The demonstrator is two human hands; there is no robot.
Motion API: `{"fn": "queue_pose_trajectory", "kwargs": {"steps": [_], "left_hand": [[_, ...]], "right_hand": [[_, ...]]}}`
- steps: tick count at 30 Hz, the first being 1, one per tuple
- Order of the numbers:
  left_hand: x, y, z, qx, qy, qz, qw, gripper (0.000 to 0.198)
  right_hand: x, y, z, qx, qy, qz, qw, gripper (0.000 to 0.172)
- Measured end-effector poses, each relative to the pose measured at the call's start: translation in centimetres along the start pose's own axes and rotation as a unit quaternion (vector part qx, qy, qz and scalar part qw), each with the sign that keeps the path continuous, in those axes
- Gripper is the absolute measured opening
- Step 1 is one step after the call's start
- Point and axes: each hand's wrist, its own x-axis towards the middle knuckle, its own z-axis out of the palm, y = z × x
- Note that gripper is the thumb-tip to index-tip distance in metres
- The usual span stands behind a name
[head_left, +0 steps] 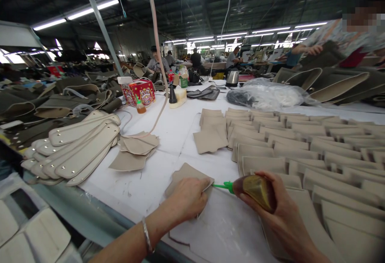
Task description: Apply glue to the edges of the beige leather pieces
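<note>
Now: my left hand on thin beige leather-like panel at near edge of white surface, fingers together, pressing flat. Right hand fingers wrapped round soft amber squeeze bottle, green nozzle at panel edge. Panel looks light, floppy; I judge flat mid-panel press holds best.

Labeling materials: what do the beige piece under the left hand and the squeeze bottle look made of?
The beige piece under the left hand: matte, flat, clean-cut edges; probably faux leather or coated fabric, cannot tell which. The squeeze bottle in the right hand: glossy translucent plastic, brownish contents show through. Its green nozzle: opaque plastic.
</note>
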Motion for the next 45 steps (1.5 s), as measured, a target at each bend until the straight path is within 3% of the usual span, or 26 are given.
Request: {"fn": "queue_pose_trajectory", "kwargs": {"steps": [9, 17, 22, 26, 34, 39, 45], "left_hand": [[0.0, -0.1, -0.1, -0.021, -0.012, -0.001, 1.000, 0.048], [-0.2, -0.1, 0.1, -0.015, -0.008, -0.005, 1.000, 0.046], [-0.2, -0.2, 0.4, -0.004, -0.003, -0.002, 1.000, 0.044], [-0.2, -0.3, 0.5, 0.002, 0.002, 0.003, 1.000, 0.047], [-0.6, -0.1, 0.3, 0.004, 0.007, 0.009, 1.000, 0.049], [-0.8, -0.2, 0.3, 0.004, 0.006, 0.017, 1.000, 0.048], [-0.9, -0.4, 0.4, 0.001, 0.003, 0.014, 1.000, 0.049]], "right_hand": [[-0.2, 0.2, 0.1, -0.008, -0.004, -0.028, 1.000, 0.048], [-0.2, 0.4, 0.1, 0.004, 0.007, -0.001, 1.000, 0.050], [-0.2, 0.2, -0.1, 0.054, -0.045, 0.036, 0.997, 0.052], [0.2, 0.1, -0.2, 0.074, -0.028, 0.064, 0.995, 0.057], [-0.4, 0.0, -0.4, 0.095, -0.087, 0.041, 0.991, 0.050], [-0.4, -0.3, -0.4, 0.082, -0.049, 0.069, 0.993, 0.054], [-1.4, -0.3, -0.3, 0.110, -0.123, 0.056, 0.985, 0.053]]}}
